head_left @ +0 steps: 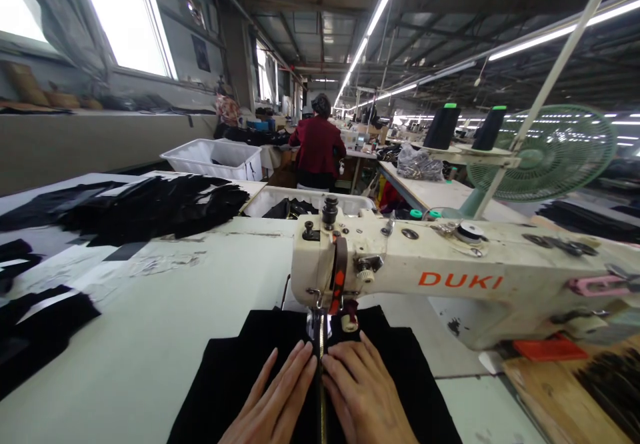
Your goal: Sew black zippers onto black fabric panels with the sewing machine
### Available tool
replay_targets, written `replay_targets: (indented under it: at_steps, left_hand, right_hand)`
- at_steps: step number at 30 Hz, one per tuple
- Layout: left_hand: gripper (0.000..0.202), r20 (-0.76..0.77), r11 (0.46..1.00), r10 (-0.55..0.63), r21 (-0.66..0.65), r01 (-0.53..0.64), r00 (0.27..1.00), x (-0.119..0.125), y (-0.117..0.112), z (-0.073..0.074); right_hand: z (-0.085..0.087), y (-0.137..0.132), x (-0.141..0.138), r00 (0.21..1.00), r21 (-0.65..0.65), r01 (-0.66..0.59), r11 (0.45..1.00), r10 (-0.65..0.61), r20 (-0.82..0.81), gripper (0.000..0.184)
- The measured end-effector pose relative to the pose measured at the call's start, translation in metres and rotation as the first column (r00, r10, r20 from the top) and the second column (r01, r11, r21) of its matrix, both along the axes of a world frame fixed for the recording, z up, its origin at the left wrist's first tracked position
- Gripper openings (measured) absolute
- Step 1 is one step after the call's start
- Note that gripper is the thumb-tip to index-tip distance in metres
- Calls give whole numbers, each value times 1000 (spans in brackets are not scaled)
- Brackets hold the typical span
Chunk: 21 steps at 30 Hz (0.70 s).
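Black fabric (220,377) stretches away toward the needle (320,327), hands (277,401) flat astride its seam (321,407).

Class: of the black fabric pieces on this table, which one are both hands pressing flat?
The black piece at the sewing machine, beneath the left hand and right hand. The pile and left-edge pieces lie untouched.

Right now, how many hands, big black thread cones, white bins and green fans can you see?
Hands: 2, left hand and right hand
Black thread cones: 2
White bins: 2
Green fans: 1
Total: 7
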State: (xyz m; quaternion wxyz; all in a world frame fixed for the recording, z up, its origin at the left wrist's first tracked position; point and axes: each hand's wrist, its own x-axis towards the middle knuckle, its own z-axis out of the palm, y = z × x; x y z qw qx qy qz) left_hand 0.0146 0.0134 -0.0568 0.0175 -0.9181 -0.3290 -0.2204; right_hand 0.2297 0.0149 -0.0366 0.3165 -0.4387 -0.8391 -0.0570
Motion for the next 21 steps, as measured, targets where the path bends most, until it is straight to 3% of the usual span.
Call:
replay_targets:
  at_steps: [3,8,15,21]
  left_hand:
    - [69,9,1000,2,-21,-2,1000,0,-2,-4]
    - [71,-42,998,-55,-6,55,998,1,2,7]
    - [76,-52,998,54,43,-52,997,2,-4,9]
    - [76,-69,999,-23,30,25,997,1,3,6]
  right_hand:
    - [-5,1,-2,1000,52,16,999,-16,-3,26]
    - [-14,4,-6,996,164,25,986,-10,-94,25]
    - [-13,5,-3,1000,120,-3,993,5,-20,28]
    - [-14,7,-4,994,140,-15,990,29,-103,23]
